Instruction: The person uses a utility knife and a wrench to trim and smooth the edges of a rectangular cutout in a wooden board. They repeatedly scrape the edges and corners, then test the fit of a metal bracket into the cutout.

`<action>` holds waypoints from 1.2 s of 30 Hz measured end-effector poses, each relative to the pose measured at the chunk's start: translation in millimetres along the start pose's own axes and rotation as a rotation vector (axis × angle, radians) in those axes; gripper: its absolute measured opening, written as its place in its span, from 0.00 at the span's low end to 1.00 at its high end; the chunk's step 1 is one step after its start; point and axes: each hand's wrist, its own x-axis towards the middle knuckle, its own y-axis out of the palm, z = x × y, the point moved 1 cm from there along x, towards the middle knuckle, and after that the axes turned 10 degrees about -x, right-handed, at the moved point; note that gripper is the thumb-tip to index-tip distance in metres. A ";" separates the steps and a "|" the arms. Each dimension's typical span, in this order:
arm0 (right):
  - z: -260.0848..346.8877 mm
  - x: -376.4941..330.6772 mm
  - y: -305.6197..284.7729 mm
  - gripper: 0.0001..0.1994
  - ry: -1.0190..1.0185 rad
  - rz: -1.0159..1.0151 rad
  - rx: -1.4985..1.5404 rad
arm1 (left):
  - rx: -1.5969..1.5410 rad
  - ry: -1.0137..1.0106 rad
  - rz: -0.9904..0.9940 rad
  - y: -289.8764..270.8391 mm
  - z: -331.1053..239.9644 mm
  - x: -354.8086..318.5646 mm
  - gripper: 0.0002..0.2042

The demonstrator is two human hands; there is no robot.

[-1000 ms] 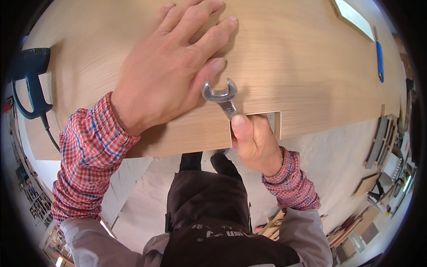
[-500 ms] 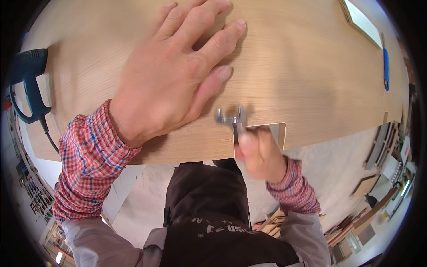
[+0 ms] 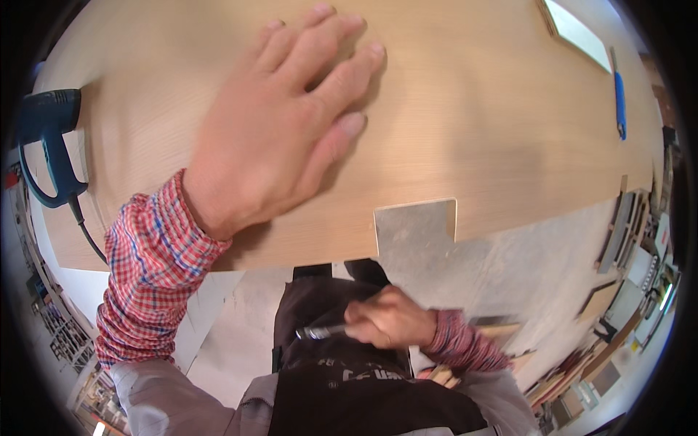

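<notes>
My left hand (image 3: pixel 283 123) lies flat on a wood-grain board (image 3: pixel 494 123), its fingers a little spread. In front of my apron, below the board's near edge, my right hand (image 3: pixel 389 318) is closed round a wrench (image 3: pixel 323 332). The wrench's shiny metal end sticks out to the left of the fist; the rest is hidden in the hand and slightly blurred. A rectangular notch (image 3: pixel 416 218) is cut into the near edge of the board, to the right of my left hand.
A dark teal heat gun (image 3: pixel 57 142) with a cord rests at the board's left side. On the right lie a blue-handled knife (image 3: pixel 620 105) and a white-faced offcut (image 3: pixel 578 35). Wood pieces (image 3: pixel 622 225) lean beyond the board at the right.
My right hand has drawn the wrench back from the notch, down and toward my apron. The wrench now points left instead of up. My left hand stays on the board.
</notes>
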 end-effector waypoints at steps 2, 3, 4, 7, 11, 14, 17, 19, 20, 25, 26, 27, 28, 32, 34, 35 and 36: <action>3.9 -1.7 -0.2 0.06 -0.030 -0.160 0.158 | -0.004 0.011 0.007 0.3 0.5 1.4 0.25; 2.7 -0.3 -2.5 0.11 -0.029 -0.235 0.165 | -0.019 0.016 -0.009 2.0 1.6 -1.0 0.25; -0.1 3.3 -7.5 0.19 -0.029 -0.309 0.171 | -0.033 0.020 -0.025 2.9 4.9 -4.8 0.25; -8.0 9.9 -15.6 0.10 0.042 -0.488 0.117 | -0.036 0.024 -0.045 4.0 4.7 -3.7 0.25; -5.7 42.9 -44.1 0.26 0.238 -0.579 0.083 | -0.064 0.087 -0.013 -1.9 12.5 -4.7 0.29; -13.6 50.3 -47.8 0.25 0.198 -0.459 0.093 | -0.205 0.232 0.039 -4.4 19.2 -6.2 0.36; -15.6 58.8 -59.5 0.21 0.042 -0.508 -0.103 | -0.204 0.293 0.156 -6.8 9.7 -0.8 0.44; -10.7 55.0 -70.2 0.27 0.143 -0.305 -0.116 | -0.228 0.278 0.216 -5.9 5.2 -0.4 0.45; -10.4 54.4 -71.7 0.27 0.125 -0.331 -0.151 | -0.225 0.310 0.236 -4.2 5.4 2.8 0.45; -7.4 55.8 -70.2 0.27 0.023 -0.556 -0.315 | -0.214 0.429 0.328 2.7 4.8 31.3 0.38; -6.8 57.6 -67.2 0.27 0.003 -0.633 -0.372 | -0.212 0.450 0.331 5.8 5.1 32.6 0.37; -8.8 60.7 -63.5 0.26 -0.015 -0.710 -0.427 | -0.194 0.423 0.314 6.3 3.3 28.2 0.37; -8.5 59.8 -59.5 0.27 0.026 -0.713 -0.334 | -0.210 0.403 0.304 7.0 3.0 27.2 0.38; -9.9 50.5 -50.3 0.29 0.115 -0.663 -0.028 | -0.241 0.319 0.237 11.3 -5.1 25.5 0.42; -9.7 49.4 -42.3 0.31 0.169 -0.778 -0.069 | -0.261 0.306 0.195 13.2 -5.5 26.4 0.43; -11.6 50.6 -37.8 0.31 0.198 -0.852 -0.075 | -0.339 0.302 0.154 9.5 -1.4 28.7 0.39; -17.5 47.6 -34.0 0.31 0.210 -0.810 0.121 | -0.422 0.284 0.126 9.8 4.3 28.9 0.38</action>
